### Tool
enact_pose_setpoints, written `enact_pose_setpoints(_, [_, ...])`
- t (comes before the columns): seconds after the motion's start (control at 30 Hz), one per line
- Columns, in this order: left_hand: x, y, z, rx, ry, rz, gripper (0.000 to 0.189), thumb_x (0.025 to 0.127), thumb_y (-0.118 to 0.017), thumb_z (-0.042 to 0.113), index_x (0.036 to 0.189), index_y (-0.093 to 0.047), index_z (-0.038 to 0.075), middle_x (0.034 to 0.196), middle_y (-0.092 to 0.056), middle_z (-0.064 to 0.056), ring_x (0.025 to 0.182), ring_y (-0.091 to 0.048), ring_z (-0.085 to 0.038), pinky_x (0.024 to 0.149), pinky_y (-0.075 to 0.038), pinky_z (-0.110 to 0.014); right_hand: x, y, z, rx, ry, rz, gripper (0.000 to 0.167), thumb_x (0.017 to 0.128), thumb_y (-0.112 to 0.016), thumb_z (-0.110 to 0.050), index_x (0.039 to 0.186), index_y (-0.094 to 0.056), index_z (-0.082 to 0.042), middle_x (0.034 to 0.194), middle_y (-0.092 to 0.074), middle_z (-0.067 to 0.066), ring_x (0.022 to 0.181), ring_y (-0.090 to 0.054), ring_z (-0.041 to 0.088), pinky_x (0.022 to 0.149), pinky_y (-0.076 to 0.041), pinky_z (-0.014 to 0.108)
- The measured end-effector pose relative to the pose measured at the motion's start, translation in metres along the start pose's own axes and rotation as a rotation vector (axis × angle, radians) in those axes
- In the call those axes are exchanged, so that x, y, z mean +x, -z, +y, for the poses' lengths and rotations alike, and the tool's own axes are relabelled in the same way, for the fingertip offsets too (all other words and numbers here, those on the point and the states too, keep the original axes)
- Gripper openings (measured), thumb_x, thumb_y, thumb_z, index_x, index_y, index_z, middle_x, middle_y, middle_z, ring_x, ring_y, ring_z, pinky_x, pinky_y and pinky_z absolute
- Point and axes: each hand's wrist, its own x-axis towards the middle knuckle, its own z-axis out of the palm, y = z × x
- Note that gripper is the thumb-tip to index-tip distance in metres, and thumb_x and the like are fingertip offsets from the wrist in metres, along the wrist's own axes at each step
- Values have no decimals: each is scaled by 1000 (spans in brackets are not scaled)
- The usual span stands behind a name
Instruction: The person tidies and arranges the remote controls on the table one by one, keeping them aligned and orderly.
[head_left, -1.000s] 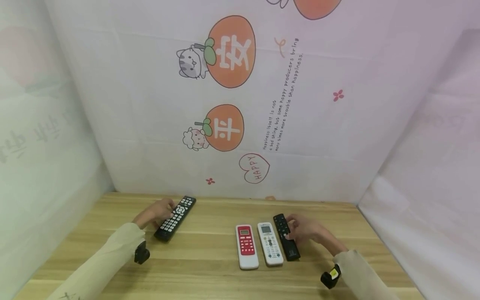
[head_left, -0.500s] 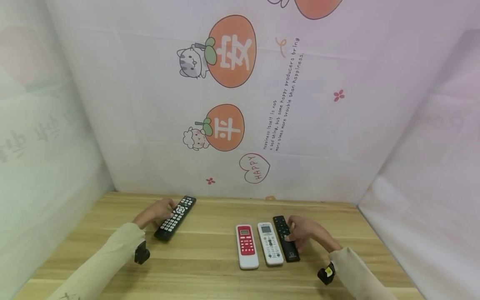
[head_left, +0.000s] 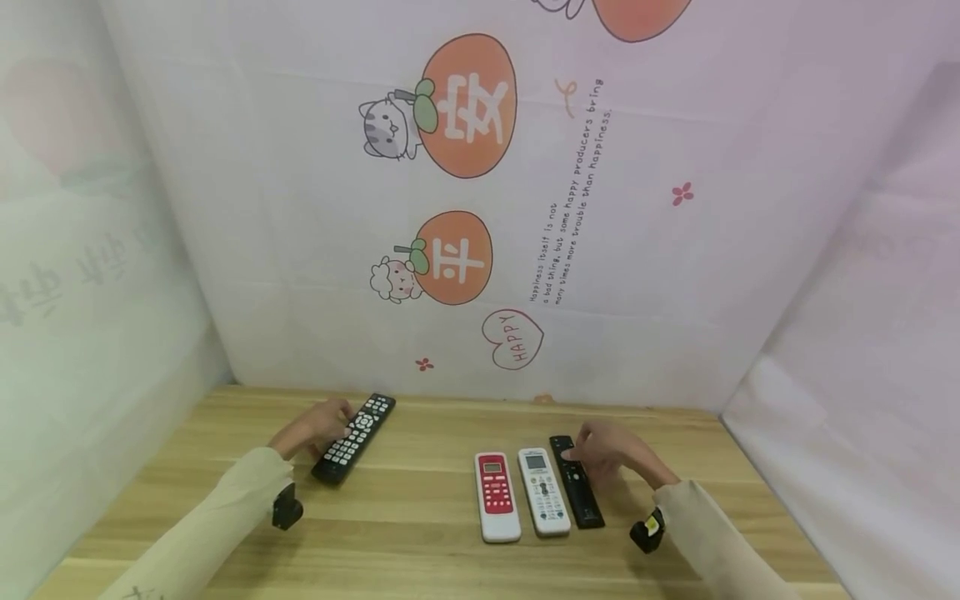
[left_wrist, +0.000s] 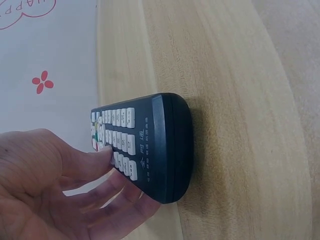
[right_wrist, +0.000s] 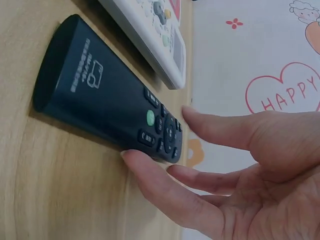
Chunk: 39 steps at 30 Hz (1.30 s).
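Note:
In the head view my left hand [head_left: 325, 422] holds a black remote control with white buttons [head_left: 349, 450] at the table's left. The left wrist view shows the thumb on the buttons of this remote [left_wrist: 165, 145], with the other fingers along its side and underneath. My right hand [head_left: 603, 450] is at the far half of a plainer black remote [head_left: 588, 504], which lies on the table. Seen from the right wrist, thumb and fingers are spread apart on either side of that remote [right_wrist: 105, 95], one fingertip right at its edge.
A white remote with a small screen [head_left: 545, 504] lies just left of the plainer black one. Beside it is a red and white remote [head_left: 498, 525]. A printed white cloth [head_left: 622, 350] stands behind the wooden table [head_left: 390, 533], with more cloth at both sides.
My right hand has shifted toward the far end of the plainer black remote, its thumb moving from mid-length to near the top. My left hand keeps its hold.

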Motion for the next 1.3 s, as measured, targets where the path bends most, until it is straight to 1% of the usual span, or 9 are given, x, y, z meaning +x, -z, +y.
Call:
enact_pose_setpoints(0.1, [0,0,1,-9,9,-3,32,95,-61,-3,126,-55,-8,127,-54,-37,108,-61,-47,72,-65,-54,3,-3,0,18,8,23,29,97,-76,-24,98,-59,-1,80,-65,13,65,-69,23,59,-64,34])
enact_pose_setpoints(0.2, [0,0,1,-15,18,-2,31,95,-61,-3,125,-55,-9,126,-54,-37,110,-60,-48,72,-65,-54,8,-7,0,-27,38,49,30,94,-80,-20,89,-55,-3,75,-58,6,63,-62,18,55,-56,27])
enact_pose_setpoints(0.3, [0,0,2,-21,14,-4,32,95,-60,-4,125,-54,-9,127,-54,-38,111,-59,-49,73,-65,-55,12,-10,0,-59,53,65,33,92,-81,-17,84,-52,-5,75,-56,5,64,-59,16,55,-51,24])
enact_pose_setpoints(0.47, [0,2,2,-35,-7,-18,33,94,-59,-4,127,-53,-11,127,-52,-38,112,-59,-51,73,-65,-56,14,-9,0,3,18,54,27,93,-79,-11,91,-53,-2,84,-62,12,71,-68,22,60,-63,31])
enact_pose_setpoints(0.57, [0,4,0,-48,-19,-18,35,95,-60,-3,127,-52,-12,127,-53,-38,112,-59,-51,73,-65,-57,14,-9,-2,33,9,38,24,96,-76,-10,96,-55,1,86,-64,15,72,-70,25,61,-66,34])
enact_pose_setpoints(0.73, [-1,4,-2,-60,-31,-26,37,96,-59,-3,130,-51,-15,128,-53,-38,113,-60,-50,74,-65,-59,15,-8,-3,26,-9,4,22,99,-72,-12,105,-56,3,88,-64,16,72,-72,26,62,-66,34])
enact_pose_setpoints(1.03, [-3,6,-1,-52,-15,-37,37,98,-58,2,130,-52,-14,128,-53,-38,110,-60,-47,74,-65,-57,18,-7,-6,25,-21,-12,21,99,-72,-11,94,-55,0,84,-65,17,68,-75,28,62,-67,36])
enact_pose_setpoints(1.17, [-2,6,-3,-42,3,-33,34,99,-58,4,128,-54,-12,124,-56,-35,106,-62,-44,75,-65,-55,18,-8,-8,7,-29,-12,21,99,-72,-13,93,-57,0,83,-66,17,68,-74,27,62,-67,35])
enact_pose_setpoints(1.3, [1,2,-6,-38,-1,-25,31,102,-55,6,128,-56,-11,120,-58,-33,101,-63,-40,73,-66,-51,18,-10,-9,-20,-45,1,22,99,-73,-13,93,-59,2,83,-66,17,67,-74,27,62,-67,35])
